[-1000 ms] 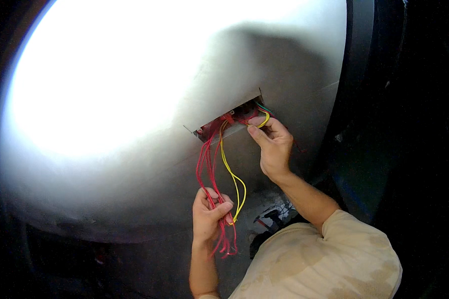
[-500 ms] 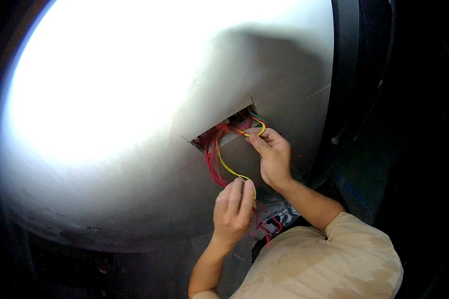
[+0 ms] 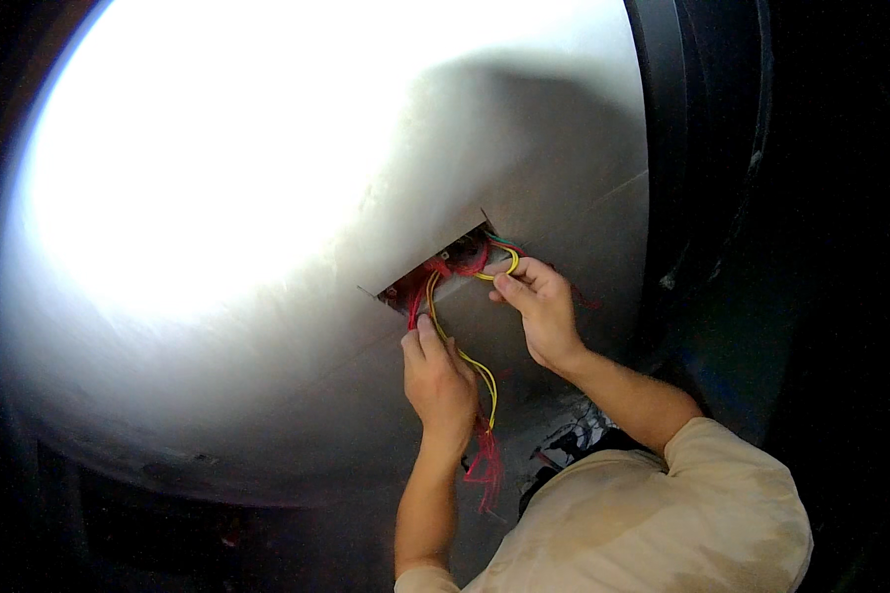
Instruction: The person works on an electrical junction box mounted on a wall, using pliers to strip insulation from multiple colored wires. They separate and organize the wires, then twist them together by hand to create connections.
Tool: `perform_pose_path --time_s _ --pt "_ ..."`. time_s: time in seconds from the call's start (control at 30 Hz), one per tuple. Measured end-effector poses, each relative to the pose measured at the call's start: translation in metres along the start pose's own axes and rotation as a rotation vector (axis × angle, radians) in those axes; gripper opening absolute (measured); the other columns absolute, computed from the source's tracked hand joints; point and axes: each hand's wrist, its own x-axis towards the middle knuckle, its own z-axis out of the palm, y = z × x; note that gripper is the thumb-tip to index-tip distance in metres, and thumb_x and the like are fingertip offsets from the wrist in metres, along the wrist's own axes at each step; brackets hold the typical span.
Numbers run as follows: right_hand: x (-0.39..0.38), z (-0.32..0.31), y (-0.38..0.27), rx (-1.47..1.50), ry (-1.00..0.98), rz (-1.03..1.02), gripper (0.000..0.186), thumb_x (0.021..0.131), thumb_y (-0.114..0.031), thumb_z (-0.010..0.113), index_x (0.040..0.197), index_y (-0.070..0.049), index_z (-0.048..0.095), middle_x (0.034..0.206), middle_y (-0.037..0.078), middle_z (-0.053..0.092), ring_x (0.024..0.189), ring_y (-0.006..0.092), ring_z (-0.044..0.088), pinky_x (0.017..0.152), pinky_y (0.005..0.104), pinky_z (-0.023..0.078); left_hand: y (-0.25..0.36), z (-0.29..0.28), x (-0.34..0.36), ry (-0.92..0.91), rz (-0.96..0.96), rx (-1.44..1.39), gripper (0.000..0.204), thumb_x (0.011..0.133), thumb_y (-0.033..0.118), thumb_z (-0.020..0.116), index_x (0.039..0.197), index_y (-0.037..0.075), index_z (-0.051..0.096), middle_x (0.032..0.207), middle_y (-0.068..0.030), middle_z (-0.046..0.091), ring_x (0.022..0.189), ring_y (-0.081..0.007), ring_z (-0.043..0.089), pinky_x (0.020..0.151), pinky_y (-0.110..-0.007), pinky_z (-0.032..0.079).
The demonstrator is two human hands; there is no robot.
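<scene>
A slot-shaped opening (image 3: 399,287) in a large curved white wall has bundles of wires coming out of it. Just below its left part, my left hand (image 3: 437,381) has its fingers closed round the red wires (image 3: 414,311). At the slot's right end, my right hand (image 3: 544,308) pinches a bent loop of yellow wires (image 3: 513,259). Thin green wires (image 3: 504,241) run out above that loop. Another pair of yellow wires (image 3: 489,381) hangs past my left hand, with a tangle of thin red strands (image 3: 484,469) below.
The curved wall (image 3: 297,395) fills most of the view, glaring white at upper left. A dark vertical rim (image 3: 666,128) borders it on the right. Near my torso lies a patterned black-and-white item (image 3: 585,427), partly hidden. The surroundings are very dark.
My left hand has moved up and left, from the hanging yellow wires to the red wires near the slot. My right hand keeps its pinch on the yellow loop.
</scene>
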Motion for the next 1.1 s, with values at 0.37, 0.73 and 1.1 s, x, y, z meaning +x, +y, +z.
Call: perform_pose_path --time_s 0.37,0.73,1.1 --pt "-0.038 0.0 0.005 -0.487 -0.24 0.123 0.029 0.091 -0.008 0.075 0.118 0.001 0.066 0.103 0.005 0.069 0.088 0.0091 0.064 0.078 0.0268 0.053 -0.02 0.008 0.009 -0.101 -0.531 -1.026 0.011 0.087 -0.005 0.06 0.099 -0.006 0.062 0.101 -0.0146 0.073 0.089 -0.0246 0.07 0.08 -0.034 0.056" --pt "-0.027 -0.01 -0.007 -0.736 -0.568 0.142 0.019 0.1 -0.015 0.064 0.109 0.001 0.07 0.095 0.008 0.071 0.085 0.0117 0.065 0.076 0.0304 0.053 -0.021 -0.003 0.011 -0.127 -0.731 -1.263 0.01 0.093 -0.008 0.065 0.101 -0.011 0.069 0.101 -0.0177 0.074 0.087 -0.0236 0.074 0.081 -0.034 0.059" --pt "-0.016 -0.017 0.004 -0.308 -0.376 0.418 0.013 0.1 -0.014 0.066 0.103 -0.001 0.065 0.081 -0.001 0.061 0.068 0.0068 0.055 0.058 0.0251 0.046 -0.028 -0.005 0.013 -0.101 -0.642 -1.07 0.005 0.089 -0.007 0.071 0.094 -0.007 0.07 0.088 -0.0124 0.073 0.07 -0.0167 0.067 0.069 -0.028 0.054"
